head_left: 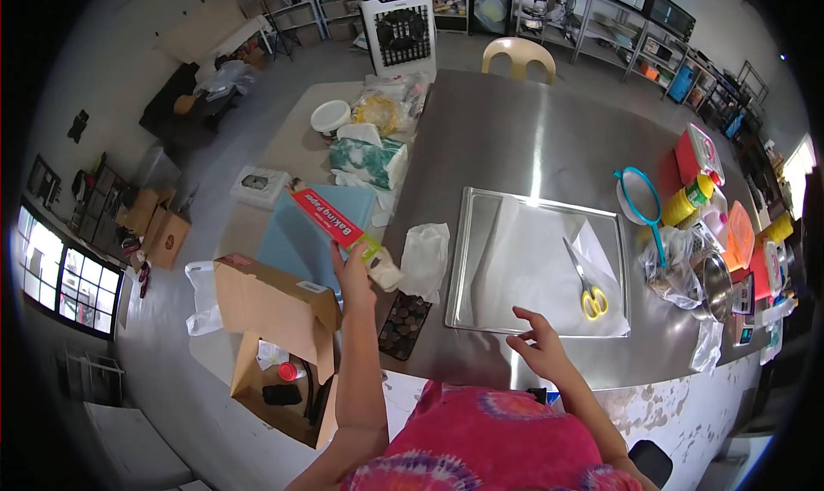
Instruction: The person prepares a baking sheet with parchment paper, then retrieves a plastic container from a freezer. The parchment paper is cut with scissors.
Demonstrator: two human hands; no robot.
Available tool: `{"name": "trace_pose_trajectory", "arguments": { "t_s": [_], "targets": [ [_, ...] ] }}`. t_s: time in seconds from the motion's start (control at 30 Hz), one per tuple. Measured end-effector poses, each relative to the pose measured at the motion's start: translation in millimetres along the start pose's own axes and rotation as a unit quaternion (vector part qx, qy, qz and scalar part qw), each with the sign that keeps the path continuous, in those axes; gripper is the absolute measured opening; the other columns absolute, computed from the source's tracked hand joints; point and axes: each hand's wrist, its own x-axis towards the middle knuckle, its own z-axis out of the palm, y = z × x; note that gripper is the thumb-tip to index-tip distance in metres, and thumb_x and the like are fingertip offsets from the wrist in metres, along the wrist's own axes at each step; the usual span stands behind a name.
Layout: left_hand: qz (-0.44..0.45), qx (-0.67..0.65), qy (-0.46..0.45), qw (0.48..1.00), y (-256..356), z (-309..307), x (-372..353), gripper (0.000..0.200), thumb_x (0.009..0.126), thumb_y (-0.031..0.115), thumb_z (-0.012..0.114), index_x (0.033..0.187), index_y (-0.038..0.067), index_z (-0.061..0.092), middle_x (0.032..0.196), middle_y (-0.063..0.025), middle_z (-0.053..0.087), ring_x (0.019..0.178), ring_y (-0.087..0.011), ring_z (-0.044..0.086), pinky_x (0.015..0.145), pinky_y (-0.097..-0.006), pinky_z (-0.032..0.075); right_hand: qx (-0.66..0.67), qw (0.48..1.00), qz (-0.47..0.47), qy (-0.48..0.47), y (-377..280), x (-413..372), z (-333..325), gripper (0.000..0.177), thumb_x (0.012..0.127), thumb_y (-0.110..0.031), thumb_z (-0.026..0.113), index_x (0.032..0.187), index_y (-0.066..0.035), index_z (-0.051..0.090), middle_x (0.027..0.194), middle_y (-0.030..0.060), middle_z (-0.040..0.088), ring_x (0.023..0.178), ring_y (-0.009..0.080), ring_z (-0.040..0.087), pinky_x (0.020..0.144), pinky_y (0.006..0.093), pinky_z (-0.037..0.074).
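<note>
My left hand grips a long red and yellow-green baking paper box, held tilted over the left side of the table. My right hand hangs near the front edge of a metal baking tray, its fingers apart and holding nothing. A sheet of white baking paper lies in the tray, with its left side and right corner curling up. On the sheet rest scissors with yellow handles. Beside the tray's left edge is a crumpled white paper.
A dark phone-shaped case lies by the table's front edge. An open cardboard box stands at the left, near a blue flat item. To the right are a blue-rimmed strainer, a yellow bottle and a metal bowl.
</note>
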Motion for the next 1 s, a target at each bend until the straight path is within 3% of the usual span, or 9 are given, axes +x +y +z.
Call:
{"name": "trace_pose_trajectory", "arguments": {
  "t_s": [0.1,0.37,0.47,0.53,0.67,0.8,0.87,0.9,1.0],
  "targets": [
    [0.151,0.166,-0.034,0.974,-35,-39,51,0.063,0.074,0.006,0.06,0.132,0.003,0.034,0.106,-0.0155,0.056,0.097,-0.0327,0.056,0.081,-0.0376,0.047,-0.047,0.999,0.013,0.02,5,-17,4,0.05,0.08,-0.015,0.064,0.125,-0.002,0.044,0.121,0.0165,0.046,0.087,0.0231,0.062,0.069,0.0294,0.051],
    [0.168,0.524,0.111,0.827,-44,-56,6,0.062,0.072,0.006,0.059,0.13,0.001,0.036,0.117,-0.0264,0.049,0.106,-0.0426,0.049,0.092,-0.0438,0.038,-0.071,0.996,-0.026,0.054,24,-48,6,0.038,0.079,-0.012,0.059,0.114,0.002,0.052,0.11,0.0198,0.052,0.08,0.0238,0.063,0.064,0.0306,0.052],
    [0.103,0.552,0.075,0.824,-49,-58,-24,0.067,0.073,0.012,0.063,0.133,0.003,0.033,0.12,-0.0285,0.045,0.112,-0.0443,0.043,0.096,-0.0457,0.033,-0.081,0.996,-0.018,0.02,39,-58,-2,0.021,0.075,-0.005,0.052,0.094,0.001,0.06,0.085,0.0143,0.059,0.068,0.0175,0.06,0.058,0.0279,0.047],
    [0.383,0.572,0.024,0.725,-71,-67,-45,0.066,0.074,0.021,0.065,0.131,0.005,0.037,0.125,-0.0278,0.041,0.118,-0.0439,0.036,0.099,-0.0489,0.029,-0.098,0.995,0.005,-0.035,48,-64,-5,0.017,0.073,-0.003,0.048,0.083,0.0,0.062,0.07,0.0108,0.06,0.062,0.0145,0.057,0.055,0.0268,0.045],
    [0.447,0.478,-0.203,0.729,-83,-64,-164,0.051,0.078,0.025,0.063,0.123,0.008,0.048,0.125,-0.019,0.044,0.118,-0.0421,0.036,0.1,-0.0507,0.027,-0.08,0.991,0.006,-0.111,33,-88,8,0.019,0.077,-0.015,0.049,0.078,-0.001,0.061,0.061,0.0121,0.057,0.058,0.0182,0.056,0.056,0.0307,0.043],
    [0.355,0.409,-0.404,0.737,-81,-78,-279,0.036,0.084,0.02,0.056,0.118,0.008,0.054,0.118,-0.0166,0.051,0.113,-0.0332,0.044,0.097,-0.0421,0.033,-0.11,0.954,-0.016,-0.277,47,-115,32,0.02,0.078,-0.021,0.056,0.083,-0.002,0.063,0.074,0.0171,0.061,0.071,0.0298,0.06,0.066,0.0378,0.046],
    [0.274,0.415,-0.417,0.761,-87,-107,-311,0.034,0.085,0.021,0.055,0.115,0.007,0.055,0.114,-0.0165,0.054,0.109,-0.0324,0.048,0.094,-0.0402,0.036,-0.11,0.923,-0.291,-0.228,84,-128,58,0.019,0.075,-0.017,0.059,0.088,-0.003,0.062,0.088,0.0165,0.062,0.084,0.032,0.059,0.072,0.04,0.047],
    [0.2,0.395,-0.448,0.776,-85,-123,-324,0.031,0.086,0.022,0.054,0.113,0.006,0.056,0.11,-0.0163,0.056,0.105,-0.0317,0.051,0.091,-0.0383,0.039,-0.124,0.917,-0.197,-0.323,73,-136,63,0.022,0.072,-0.013,0.062,0.092,-0.005,0.062,0.097,0.0146,0.06,0.093,0.0312,0.058,0.077,0.0405,0.047],
    [0.19,0.434,-0.376,0.796,-47,-178,-352,0.03,0.087,0.023,0.053,0.111,0.006,0.057,0.102,-0.0161,0.059,0.097,-0.0312,0.055,0.085,-0.0368,0.042,-0.134,0.817,-0.318,-0.462,75,-152,101,0.026,0.071,-0.012,0.062,0.096,-0.005,0.061,0.097,0.0141,0.061,0.095,0.0311,0.057,0.079,0.0399,0.046]
  ]
}}
